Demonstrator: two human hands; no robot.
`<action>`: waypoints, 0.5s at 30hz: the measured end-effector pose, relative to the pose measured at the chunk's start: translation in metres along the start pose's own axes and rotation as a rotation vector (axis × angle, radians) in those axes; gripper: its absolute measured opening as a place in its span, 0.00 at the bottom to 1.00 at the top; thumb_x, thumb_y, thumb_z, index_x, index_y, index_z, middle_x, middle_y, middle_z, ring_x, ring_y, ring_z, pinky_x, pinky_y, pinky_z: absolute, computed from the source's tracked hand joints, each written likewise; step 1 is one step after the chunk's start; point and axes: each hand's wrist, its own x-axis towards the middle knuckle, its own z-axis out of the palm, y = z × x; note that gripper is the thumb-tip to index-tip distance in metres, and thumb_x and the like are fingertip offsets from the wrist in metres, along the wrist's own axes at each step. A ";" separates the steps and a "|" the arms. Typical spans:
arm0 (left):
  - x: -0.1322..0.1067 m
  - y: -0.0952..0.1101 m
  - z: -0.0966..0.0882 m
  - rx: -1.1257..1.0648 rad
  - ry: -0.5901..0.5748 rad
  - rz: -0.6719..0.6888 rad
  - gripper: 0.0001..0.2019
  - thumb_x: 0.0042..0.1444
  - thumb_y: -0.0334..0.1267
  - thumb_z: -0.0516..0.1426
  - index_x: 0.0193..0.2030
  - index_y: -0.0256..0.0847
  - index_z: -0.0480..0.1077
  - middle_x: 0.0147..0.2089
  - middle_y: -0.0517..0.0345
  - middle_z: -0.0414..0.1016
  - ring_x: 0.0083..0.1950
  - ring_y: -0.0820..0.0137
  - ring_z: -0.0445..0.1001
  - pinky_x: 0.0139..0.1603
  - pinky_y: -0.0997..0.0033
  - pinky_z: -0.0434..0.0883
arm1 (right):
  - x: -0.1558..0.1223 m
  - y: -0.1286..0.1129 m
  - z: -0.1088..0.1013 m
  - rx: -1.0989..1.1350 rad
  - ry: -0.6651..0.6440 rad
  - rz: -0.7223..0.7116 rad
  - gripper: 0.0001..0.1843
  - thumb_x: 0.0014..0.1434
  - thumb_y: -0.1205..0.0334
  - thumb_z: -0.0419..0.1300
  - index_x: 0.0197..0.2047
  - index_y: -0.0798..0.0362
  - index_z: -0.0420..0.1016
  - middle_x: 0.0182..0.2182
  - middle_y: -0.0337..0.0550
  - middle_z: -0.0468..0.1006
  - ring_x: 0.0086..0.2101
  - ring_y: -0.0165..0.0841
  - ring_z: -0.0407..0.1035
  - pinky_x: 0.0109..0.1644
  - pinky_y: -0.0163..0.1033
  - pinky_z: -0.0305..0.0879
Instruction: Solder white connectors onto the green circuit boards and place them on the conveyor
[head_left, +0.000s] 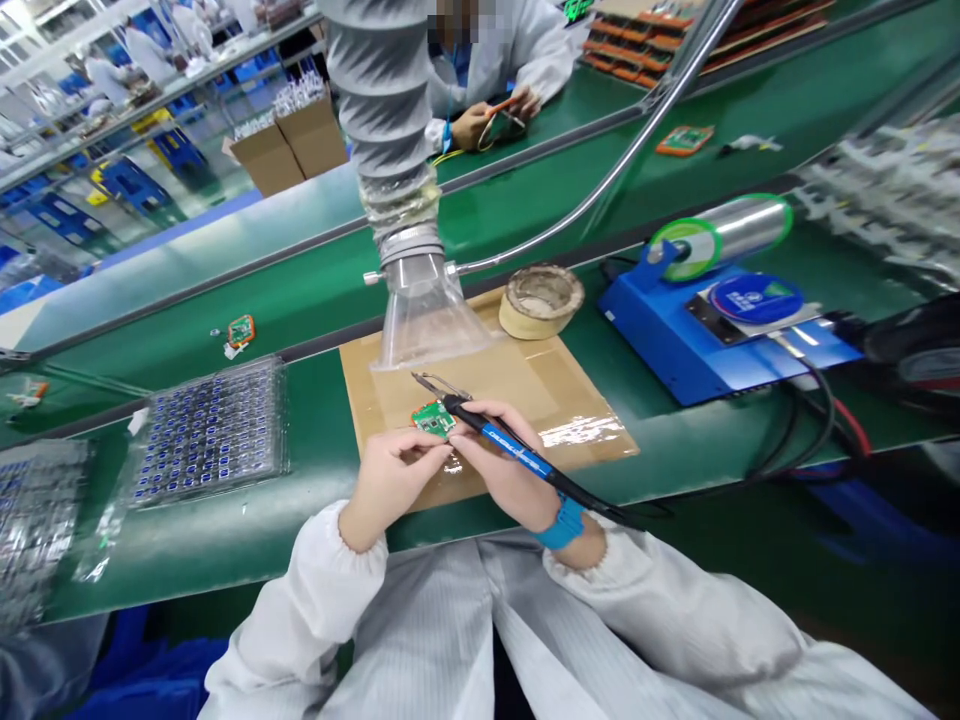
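Note:
My left hand is closed in a pinch at the near edge of a small green circuit board, which sits just above a brown cardboard mat. My right hand is wrapped round a blue-handled soldering iron, also touching the board; the iron's metal tip points up and left past the board, and its black cable runs off to the right. A blue wrist strap circles my right wrist. Both sleeves are white.
A clear fume-extractor hood on a grey hose hangs over the mat. Beside it: a tip-cleaner pot, a blue soldering station with a solder spool. Trays of blue parts lie left. Another person works across the belt.

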 end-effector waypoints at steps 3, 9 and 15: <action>0.001 -0.003 -0.003 -0.027 0.015 -0.008 0.05 0.54 0.39 0.66 0.32 0.42 0.84 0.30 0.55 0.84 0.30 0.68 0.79 0.35 0.71 0.76 | 0.002 0.001 0.000 0.014 -0.022 0.018 0.14 0.58 0.59 0.69 0.47 0.47 0.74 0.33 0.37 0.83 0.35 0.34 0.81 0.42 0.40 0.81; 0.002 -0.008 -0.006 0.000 -0.004 -0.013 0.05 0.55 0.39 0.65 0.32 0.42 0.82 0.30 0.57 0.83 0.30 0.69 0.78 0.36 0.70 0.75 | 0.004 0.007 0.003 -0.006 -0.021 0.054 0.15 0.57 0.59 0.70 0.46 0.47 0.75 0.33 0.37 0.84 0.35 0.34 0.81 0.41 0.40 0.81; 0.015 -0.022 -0.020 0.139 -0.069 0.100 0.07 0.57 0.35 0.63 0.28 0.42 0.78 0.33 0.57 0.82 0.38 0.67 0.77 0.45 0.64 0.73 | 0.002 0.022 -0.003 -0.147 0.031 -0.017 0.13 0.60 0.55 0.69 0.47 0.47 0.77 0.35 0.38 0.83 0.34 0.34 0.79 0.43 0.40 0.79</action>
